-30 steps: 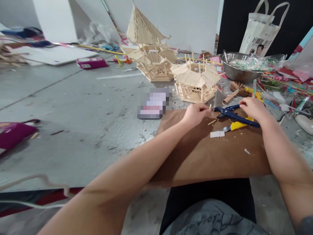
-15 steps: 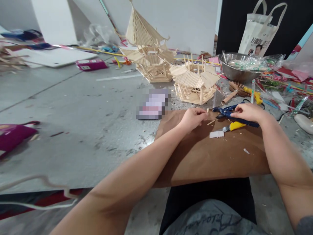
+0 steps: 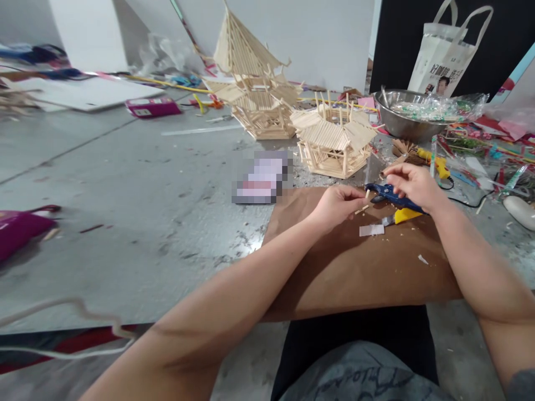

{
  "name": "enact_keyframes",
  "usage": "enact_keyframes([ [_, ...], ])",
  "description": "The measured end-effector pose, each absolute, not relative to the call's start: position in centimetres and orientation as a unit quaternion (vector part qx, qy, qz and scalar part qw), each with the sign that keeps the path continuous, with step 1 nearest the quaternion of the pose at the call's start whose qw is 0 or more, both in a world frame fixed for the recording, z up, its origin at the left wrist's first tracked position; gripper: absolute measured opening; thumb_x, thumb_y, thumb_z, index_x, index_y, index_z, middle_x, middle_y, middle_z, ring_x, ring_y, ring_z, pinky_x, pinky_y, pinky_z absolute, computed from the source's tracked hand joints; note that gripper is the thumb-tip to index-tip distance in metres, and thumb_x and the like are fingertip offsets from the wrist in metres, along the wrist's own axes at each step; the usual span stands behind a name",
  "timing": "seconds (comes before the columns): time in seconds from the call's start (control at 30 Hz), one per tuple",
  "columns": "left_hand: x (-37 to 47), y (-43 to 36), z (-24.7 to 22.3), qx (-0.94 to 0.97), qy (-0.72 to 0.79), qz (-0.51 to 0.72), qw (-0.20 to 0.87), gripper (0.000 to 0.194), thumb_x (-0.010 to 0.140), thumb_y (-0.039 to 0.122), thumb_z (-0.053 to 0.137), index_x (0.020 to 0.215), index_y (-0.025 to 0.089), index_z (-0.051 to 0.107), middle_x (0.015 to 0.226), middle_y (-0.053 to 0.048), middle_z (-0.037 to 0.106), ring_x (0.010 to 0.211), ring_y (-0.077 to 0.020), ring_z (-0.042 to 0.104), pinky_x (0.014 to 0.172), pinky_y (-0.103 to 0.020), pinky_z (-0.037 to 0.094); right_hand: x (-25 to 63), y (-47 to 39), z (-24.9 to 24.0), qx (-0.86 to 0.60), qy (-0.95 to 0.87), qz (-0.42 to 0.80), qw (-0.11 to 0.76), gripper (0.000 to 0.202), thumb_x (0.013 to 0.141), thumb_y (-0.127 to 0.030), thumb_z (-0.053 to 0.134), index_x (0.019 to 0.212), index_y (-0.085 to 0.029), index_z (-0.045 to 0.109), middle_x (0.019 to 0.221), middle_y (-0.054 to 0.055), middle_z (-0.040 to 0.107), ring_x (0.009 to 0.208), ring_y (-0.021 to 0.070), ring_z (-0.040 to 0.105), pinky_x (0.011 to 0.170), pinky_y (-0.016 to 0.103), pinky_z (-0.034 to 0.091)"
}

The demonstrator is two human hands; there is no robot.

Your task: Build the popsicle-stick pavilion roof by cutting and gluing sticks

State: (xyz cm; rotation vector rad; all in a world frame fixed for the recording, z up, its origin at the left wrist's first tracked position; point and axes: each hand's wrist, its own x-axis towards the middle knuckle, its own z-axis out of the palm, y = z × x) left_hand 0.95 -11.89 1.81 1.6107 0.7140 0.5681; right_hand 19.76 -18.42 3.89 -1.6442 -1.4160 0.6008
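Note:
My left hand [image 3: 340, 207] pinches a short wooden stick [image 3: 368, 194] between thumb and fingertips, just above the brown paper. Another small stick piece [image 3: 362, 209] lies beneath these fingers. My right hand [image 3: 412, 186] hovers over the dark blue pliers [image 3: 390, 196], its fingers loosely bent and apart. The pliers' handles are partly hidden behind that hand, and their jaws point at the held stick. A yellow utility knife [image 3: 405, 215] lies in front of the pliers, next to a white strip [image 3: 371, 230].
Behind my hands stand a low stick pavilion [image 3: 334, 142] and a taller stick pagoda [image 3: 257, 83]. A phone [image 3: 259, 178] lies left of the brown paper [image 3: 355, 273]. Farther right are a metal bowl [image 3: 412, 125], a yellow glue gun [image 3: 437, 162] and a white mouse [image 3: 519, 209].
My left hand has moved right with the stick, closer to the pliers' jaws. My right hand has risen and shifted left, off the pliers' handles, which look closer together.

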Motion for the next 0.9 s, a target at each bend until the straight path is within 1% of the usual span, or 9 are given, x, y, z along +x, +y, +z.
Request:
enact_keyframes([
  [0.17,1.0,-12.3,1.7,0.713,0.282,0.242,0.595,0.012,0.066,0.026,0.063,0.063,0.015,0.062,0.046,0.005,0.048,0.04,-0.0034,0.038,0.042,-0.018,0.03,16.3,-18.8,3.7,-0.597,-0.627,0.297,0.403,0.021,0.072,-0.036,0.057,0.078,-0.016,0.059,0.067,0.0,0.057,0.056,0.0074,0.047,0.054,0.023,0.04],
  [0.37,1.0,-12.3,1.6,0.726,0.29,0.251,0.571,0.016,0.067,0.029,0.062,0.075,0.015,0.065,0.051,0.004,0.052,0.042,-0.0047,0.041,0.043,-0.018,0.032,16.3,-18.8,3.4,-0.596,-0.63,0.292,0.402,0.019,0.071,-0.035,0.058,0.073,-0.016,0.058,0.065,-0.001,0.057,0.057,0.0077,0.047,0.055,0.023,0.038],
  [0.57,0.8,-12.5,1.8,0.746,0.277,0.263,0.546,0.012,0.066,0.027,0.062,0.063,0.016,0.063,0.048,0.004,0.051,0.04,-0.0041,0.039,0.041,-0.017,0.03,15.9,-19.2,4.4,-0.611,-0.638,0.283,0.373,0.022,0.072,-0.04,0.056,0.073,-0.018,0.06,0.065,0.0,0.06,0.058,0.0106,0.05,0.056,0.025,0.04],
  [0.63,0.8,-12.4,1.9,0.754,0.284,0.264,0.53,0.016,0.066,0.03,0.062,0.06,0.015,0.062,0.046,0.004,0.051,0.04,-0.0042,0.04,0.04,-0.017,0.03,17.7,-19.3,5.0,-0.657,-0.62,0.218,0.371,0.024,0.074,-0.043,0.055,0.077,-0.02,0.062,0.068,0.001,0.062,0.059,0.0116,0.051,0.058,0.026,0.04],
  [0.67,0.8,-12.3,1.9,0.756,0.29,0.261,0.525,0.018,0.067,0.031,0.062,0.059,0.015,0.062,0.046,0.004,0.051,0.039,-0.0044,0.041,0.04,-0.018,0.03,19.1,-19.3,5.2,-0.695,-0.591,0.155,0.378,0.024,0.075,-0.043,0.053,0.08,-0.021,0.063,0.07,0.001,0.063,0.06,0.0122,0.052,0.059,0.026,0.041],
  [0.73,0.8,-12.2,1.8,0.759,0.301,0.252,0.519,0.023,0.068,0.034,0.061,0.058,0.014,0.061,0.047,0.003,0.052,0.039,-0.0047,0.043,0.041,-0.018,0.031,22.8,-19.2,5.3,-0.79,-0.473,-0.047,0.388,0.024,0.077,-0.04,0.049,0.083,-0.021,0.062,0.075,0.003,0.065,0.066,0.0142,0.055,0.065,0.027,0.04],
  [0.77,0.8,-12.0,1.7,0.76,0.305,0.248,0.518,0.024,0.069,0.035,0.06,0.058,0.013,0.061,0.048,0.003,0.053,0.039,-0.0047,0.043,0.041,-0.018,0.032,24.8,-19.1,5.2,-0.809,-0.432,-0.089,0.388,0.025,0.079,-0.035,0.045,0.087,-0.018,0.062,0.083,0.007,0.066,0.075,0.0168,0.056,0.071,0.03,0.039],
  [0.83,0.8,-11.8,1.5,0.759,0.313,0.242,0.516,0.025,0.07,0.035,0.059,0.058,0.013,0.061,0.051,0.002,0.055,0.039,-0.0044,0.045,0.041,-0.017,0.032,28.6,-18.8,4.8,-0.868,-0.344,-0.128,0.335,0.026,0.08,-0.026,0.039,0.089,-0.016,0.061,0.096,0.012,0.065,0.086,0.0193,0.055,0.076,0.031,0.036],
  [0.9,0.8,-11.7,1.4,0.76,0.319,0.24,0.513,0.026,0.071,0.035,0.058,0.057,0.013,0.061,0.05,0.003,0.054,0.038,-0.004,0.044,0.041,-0.017,0.032,31.5,-18.3,4.2,-0.895,-0.306,-0.114,0.305,0.023,0.077,-0.022,0.042,0.085,-0.012,0.062,0.096,0.019,0.064,0.088,0.0224,0.055,0.074,0.033,0.035],
])
